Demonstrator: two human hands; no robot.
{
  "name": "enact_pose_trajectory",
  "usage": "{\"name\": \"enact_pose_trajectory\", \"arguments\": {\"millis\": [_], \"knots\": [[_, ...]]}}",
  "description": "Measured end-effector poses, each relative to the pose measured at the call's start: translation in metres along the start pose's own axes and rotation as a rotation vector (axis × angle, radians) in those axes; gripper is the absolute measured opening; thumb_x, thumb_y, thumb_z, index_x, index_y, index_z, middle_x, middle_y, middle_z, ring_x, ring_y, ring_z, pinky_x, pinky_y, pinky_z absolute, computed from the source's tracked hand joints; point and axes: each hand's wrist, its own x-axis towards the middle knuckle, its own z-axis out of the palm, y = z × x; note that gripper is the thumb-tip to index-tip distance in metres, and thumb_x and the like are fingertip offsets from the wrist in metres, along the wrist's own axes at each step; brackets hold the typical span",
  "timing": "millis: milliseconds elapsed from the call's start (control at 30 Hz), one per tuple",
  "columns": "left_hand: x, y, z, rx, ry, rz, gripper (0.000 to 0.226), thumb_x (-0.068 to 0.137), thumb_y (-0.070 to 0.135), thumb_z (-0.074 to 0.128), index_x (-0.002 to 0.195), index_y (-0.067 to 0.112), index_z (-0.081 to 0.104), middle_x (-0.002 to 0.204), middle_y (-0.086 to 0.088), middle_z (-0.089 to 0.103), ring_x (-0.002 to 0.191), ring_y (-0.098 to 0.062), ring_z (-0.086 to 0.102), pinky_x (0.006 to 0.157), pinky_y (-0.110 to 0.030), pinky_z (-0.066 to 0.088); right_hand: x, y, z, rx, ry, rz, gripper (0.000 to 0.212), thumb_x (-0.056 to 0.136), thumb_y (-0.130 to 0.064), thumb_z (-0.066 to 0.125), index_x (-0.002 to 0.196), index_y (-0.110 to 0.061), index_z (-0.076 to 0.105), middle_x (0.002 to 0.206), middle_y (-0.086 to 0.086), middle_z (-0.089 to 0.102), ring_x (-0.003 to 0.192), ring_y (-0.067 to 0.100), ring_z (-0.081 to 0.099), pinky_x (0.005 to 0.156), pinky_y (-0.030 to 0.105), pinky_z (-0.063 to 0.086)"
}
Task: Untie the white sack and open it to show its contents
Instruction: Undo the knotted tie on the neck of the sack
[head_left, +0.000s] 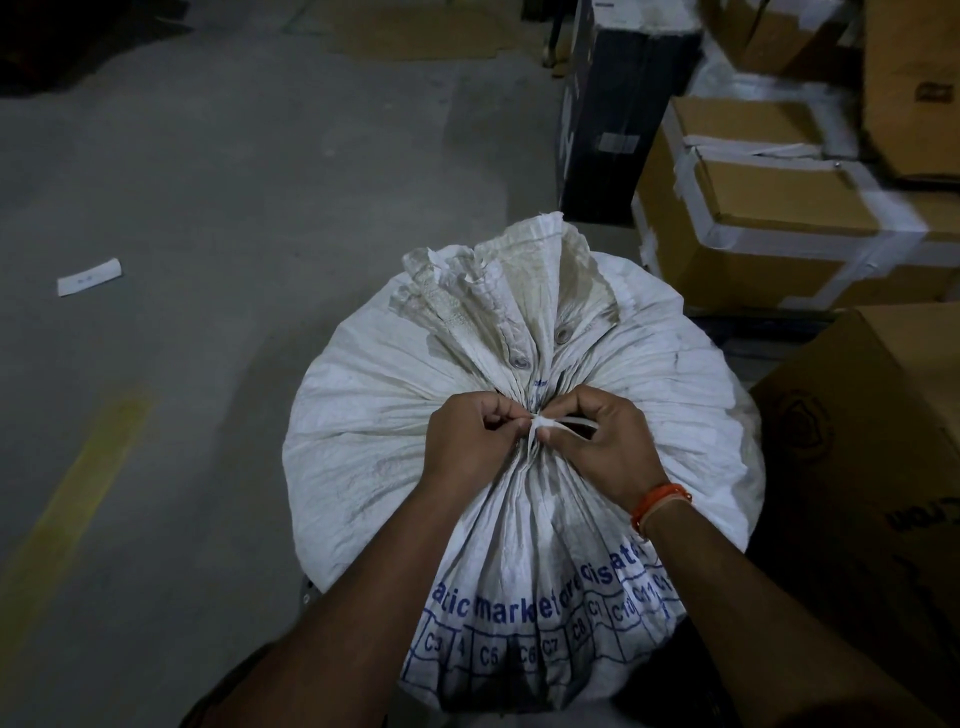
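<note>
A full white woven sack (363, 415) with blue print stands on the floor right below me. Its neck is gathered tight, and the loose top fans out away from me. A white tie strip (563, 422) is knotted around the neck. My left hand (470, 436) pinches the knot from the left. My right hand (597, 441), an orange band on its wrist, pinches the knot and the strip's loop from the right. The sack's contents are hidden.
Taped cardboard boxes (769, 208) are stacked at the right, with a dark box (613, 119) behind the sack and another carton (872, 467) close on its right. The grey concrete floor (208, 182) at the left carries a yellow line (78, 483) and a paper scrap (88, 277).
</note>
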Motion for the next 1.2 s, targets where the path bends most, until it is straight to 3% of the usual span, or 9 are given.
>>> {"name": "enact_pose_trajectory", "arguments": {"millis": [133,233,333,500,733,867,1000,1100,1200], "knots": [[-0.005,0.011,-0.002,0.032,0.017,0.022,0.015,0.092,0.039,0.072,0.086,0.028,0.079,0.075,0.012,0.076,0.073,-0.003,0.070,0.070,-0.028,0.053,-0.001,-0.002,-0.001,0.010,0.000,-0.015,0.014,0.078,-0.010,0.084,0.085,-0.017,0.074,0.085,-0.007,0.076,0.082,0.003,0.071,0.074,0.015,0.054],[-0.012,0.017,-0.005,0.046,0.003,0.043,0.021,0.084,0.051,0.076,0.088,0.031,0.074,0.080,0.012,0.076,0.076,-0.001,0.070,0.072,-0.027,0.057,-0.002,-0.005,-0.001,0.054,0.001,-0.012,0.016,0.080,-0.012,0.083,0.086,-0.015,0.068,0.083,-0.002,0.073,0.079,0.010,0.071,0.068,0.022,0.056],[-0.014,0.016,-0.008,0.093,0.021,0.085,0.022,0.077,0.041,0.085,0.091,0.032,0.070,0.080,0.012,0.075,0.074,0.001,0.071,0.075,-0.031,0.061,-0.005,-0.006,-0.003,-0.008,0.033,-0.070,0.023,0.078,-0.016,0.085,0.087,-0.016,0.064,0.088,-0.002,0.072,0.084,0.011,0.070,0.072,0.029,0.059],[-0.012,0.013,-0.013,0.134,0.021,0.116,0.024,0.077,0.034,0.088,0.092,0.030,0.070,0.077,0.011,0.074,0.069,0.002,0.068,0.073,-0.029,0.060,-0.008,-0.002,-0.013,-0.192,0.080,-0.174,0.018,0.071,-0.017,0.090,0.072,-0.016,0.072,0.106,-0.006,0.066,0.097,0.002,0.065,0.078,0.015,0.054],[-0.013,0.008,-0.010,0.105,-0.039,0.201,0.022,0.085,0.023,0.081,0.101,0.028,0.068,0.079,0.017,0.068,0.078,0.001,0.068,0.073,-0.023,0.055,-0.017,-0.001,-0.035,-0.159,-0.137,-0.283,0.021,0.072,-0.004,0.085,0.064,-0.012,0.067,0.115,0.005,0.060,0.108,0.012,0.062,0.087,0.031,0.053],[-0.016,0.006,-0.008,0.104,-0.060,0.274,0.019,0.091,0.015,0.073,0.104,0.029,0.066,0.081,0.013,0.072,0.078,-0.003,0.070,0.072,-0.026,0.056,-0.023,-0.007,-0.039,-0.131,-0.275,-0.324,0.026,0.083,-0.024,0.077,0.064,-0.019,0.059,0.109,0.011,0.058,0.102,0.021,0.062,0.085,0.032,0.049],[-0.017,-0.002,-0.006,0.144,-0.020,0.321,0.019,0.095,0.018,0.069,0.102,0.035,0.070,0.085,0.008,0.079,0.078,-0.003,0.075,0.077,-0.029,0.060,-0.021,-0.012,-0.031,-0.104,-0.016,-0.182,0.046,0.097,-0.041,0.057,0.061,-0.012,0.062,0.074,0.002,0.063,0.074,0.012,0.063,0.070,0.029,0.046],[-0.017,-0.008,-0.004,0.114,0.001,0.290,0.022,0.095,0.014,0.069,0.099,0.035,0.073,0.084,0.009,0.080,0.071,-0.002,0.075,0.076,-0.028,0.061,-0.018,-0.010,-0.025,-0.274,0.052,-0.149,0.014,0.087,-0.025,0.075,0.082,-0.018,0.063,0.067,-0.007,0.063,0.066,0.003,0.062,0.061,0.014,0.047],[-0.018,-0.014,0.000,0.110,0.018,0.318,0.016,0.094,0.021,0.071,0.101,0.035,0.074,0.089,0.011,0.080,0.076,-0.002,0.076,0.077,-0.035,0.062,-0.019,-0.007,-0.019,-0.301,0.061,-0.138,0.011,0.084,-0.020,0.079,0.092,-0.022,0.072,0.072,-0.012,0.069,0.069,0.000,0.066,0.065,0.015,0.053]]}}
